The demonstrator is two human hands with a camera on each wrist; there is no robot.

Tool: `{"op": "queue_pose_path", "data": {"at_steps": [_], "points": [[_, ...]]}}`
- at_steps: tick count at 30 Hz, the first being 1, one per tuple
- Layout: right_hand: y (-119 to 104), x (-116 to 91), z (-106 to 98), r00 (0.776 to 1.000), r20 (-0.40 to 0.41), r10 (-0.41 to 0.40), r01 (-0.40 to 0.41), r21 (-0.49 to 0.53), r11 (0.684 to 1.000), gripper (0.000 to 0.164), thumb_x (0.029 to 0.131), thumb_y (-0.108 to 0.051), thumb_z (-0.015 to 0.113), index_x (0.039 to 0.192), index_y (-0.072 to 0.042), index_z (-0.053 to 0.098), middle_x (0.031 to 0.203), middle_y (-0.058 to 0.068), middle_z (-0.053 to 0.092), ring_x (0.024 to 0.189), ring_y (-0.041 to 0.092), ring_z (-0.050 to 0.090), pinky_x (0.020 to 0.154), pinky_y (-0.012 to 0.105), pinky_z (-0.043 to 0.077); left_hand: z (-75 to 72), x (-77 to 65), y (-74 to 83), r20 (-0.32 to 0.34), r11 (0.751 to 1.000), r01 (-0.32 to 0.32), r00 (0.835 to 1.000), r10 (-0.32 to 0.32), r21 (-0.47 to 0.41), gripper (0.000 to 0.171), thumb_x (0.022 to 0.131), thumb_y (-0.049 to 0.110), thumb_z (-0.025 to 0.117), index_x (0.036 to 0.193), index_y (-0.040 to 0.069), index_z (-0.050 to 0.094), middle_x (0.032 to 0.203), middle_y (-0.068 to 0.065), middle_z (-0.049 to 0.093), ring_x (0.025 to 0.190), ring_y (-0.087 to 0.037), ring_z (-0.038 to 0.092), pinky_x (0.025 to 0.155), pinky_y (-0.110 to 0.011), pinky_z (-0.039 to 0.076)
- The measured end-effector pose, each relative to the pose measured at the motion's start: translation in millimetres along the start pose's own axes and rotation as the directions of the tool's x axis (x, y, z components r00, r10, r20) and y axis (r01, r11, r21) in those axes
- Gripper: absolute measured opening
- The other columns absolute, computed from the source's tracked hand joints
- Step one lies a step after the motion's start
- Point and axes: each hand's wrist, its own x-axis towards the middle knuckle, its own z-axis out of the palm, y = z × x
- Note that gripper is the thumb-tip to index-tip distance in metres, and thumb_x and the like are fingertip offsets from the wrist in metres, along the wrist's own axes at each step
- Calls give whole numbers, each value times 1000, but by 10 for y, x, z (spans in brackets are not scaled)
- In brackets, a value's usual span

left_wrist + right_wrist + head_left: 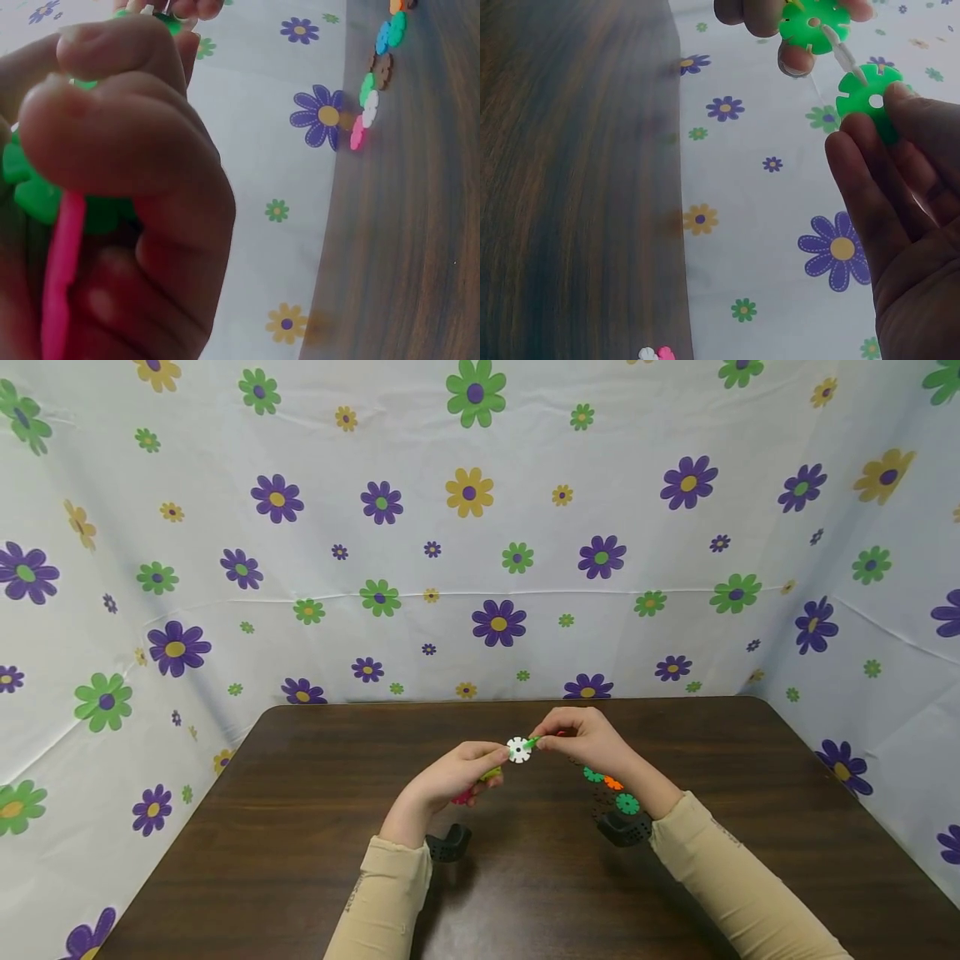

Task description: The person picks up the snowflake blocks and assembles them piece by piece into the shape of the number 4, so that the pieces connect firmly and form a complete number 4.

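We judge the step in hand to be joining notched plastic discs edge to slot: our right hand (588,739) pinches a bright green notched plastic disc (861,109) between thumb and fingers, at the edge of a white notched plastic disc (519,757). Our left hand (457,771) is clamped on a second bright green plastic disc (804,36), and the white disc runs edge-on between the two greens. A pink plastic disc (64,277) and a yellow plastic disc (491,773) are also within the left grip. All these pieces are held up above the dark wood-grain worktop (525,893).

We cannot tell whether the right-hand green disc is fully seated. If it is not, the next move calls for lining up its notch with a white one, crossing the faces, and pressing firmly while the left grip steadies the rest.

Loose discs lie in a row on the worktop near the right forearm, including an orange disc (613,783) and a teal disc (627,804).

We find no readable brand or label; the tan sleeves (393,893) bear small dark marks, perhaps lettering, too small to read.
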Motion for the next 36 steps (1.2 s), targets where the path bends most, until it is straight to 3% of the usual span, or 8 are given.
{"op": "queue_pose_path", "data": {"at_steps": [5, 11, 15, 19, 23, 26, 30, 36], "points": [[159, 37, -22, 1000, 9, 30, -30, 11, 999, 9, 89, 1, 67, 94, -2, 73, 86, 7, 65, 56, 15, 46, 48, 24, 41, 10, 15, -15, -1, 1000, -20, 1000, 20, -7, 38, 102, 38, 48, 107, 2, 58, 68, -2, 47, 47, -11, 33, 42, -24, 32], [242, 64, -84, 997, 20, 76, -77, 72, 994, 12, 90, -8, 69, 102, -5, 71, 93, 9, 66, 56, 22, 47, 46, 26, 41, 35, 46, -17, 4, 999, -46, 999, 46, -27, 39, 102, 40, 47, 104, 2, 57, 71, -2, 50, 51, -12, 34, 45, -25, 35], [233, 57, -150, 996, 43, 74, -74, 6, 997, 22, 89, -14, 71, 111, -9, 70, 98, 8, 66, 74, 33, 57, 60, 36, 52, 33, 24, 1, -8, 999, -36, 999, 36, -33, 37, 102, 38, 47, 104, 2, 57, 71, -3, 50, 52, -12, 36, 46, -26, 37], [273, 52, -274, 994, 40, 104, -103, -24, 994, 26, 90, -16, 71, 115, -8, 69, 104, 11, 67, 86, 32, 60, 73, 40, 54, 19, 3, 8, -9, 999, -38, 999, 38, -33, 36, 102, 38, 47, 100, 3, 56, 72, -3, 50, 53, -13, 36, 47, -27, 38], [433, 66, -410, 981, 48, 186, -187, 0, 982, 28, 91, -17, 70, 116, -5, 68, 112, 17, 64, 93, 30, 60, 76, 35, 53, 0, 0, -8, -10, 999, -39, 999, 39, -34, 36, 102, 38, 48, 97, 3, 54, 71, -3, 50, 53, -14, 36, 48, -27, 37], [625, 105, -458, 969, 66, 240, -240, -3, 971, 32, 91, -20, 70, 118, -2, 66, 116, 19, 62, 98, 32, 59, 82, 41, 53, -10, -10, -18, -16, 999, -38, 999, 38, -30, 36, 102, 39, 48, 98, 3, 54, 71, -4, 50, 53, -15, 36, 48, -27, 37], [913, 184, -449, 960, 81, 269, -264, -69, 962, 34, 90, -18, 71, 118, 1, 66, 112, 18, 63, 97, 31, 60, 86, 51, 50, -12, -25, -27, -19, 999, -41, 999, 40, -29, 37, 102, 39, 48, 100, 3, 55, 71, -4, 49, 54, -15, 36, 48, -27, 37], [1207, 249, -375, 943, 46, 330, -309, -244, 919, 31, 86, -18, 75, 113, -4, 70, 103, 8, 68, 94, 24, 61, 82, 43, 51, 3, -22, -12, -17, 998, -59, 998, 59, -26, 37, 102, 39, 48, 99, 4, 56, 70, -3, 49, 53, -14, 35, 47, -27, 37]]}}
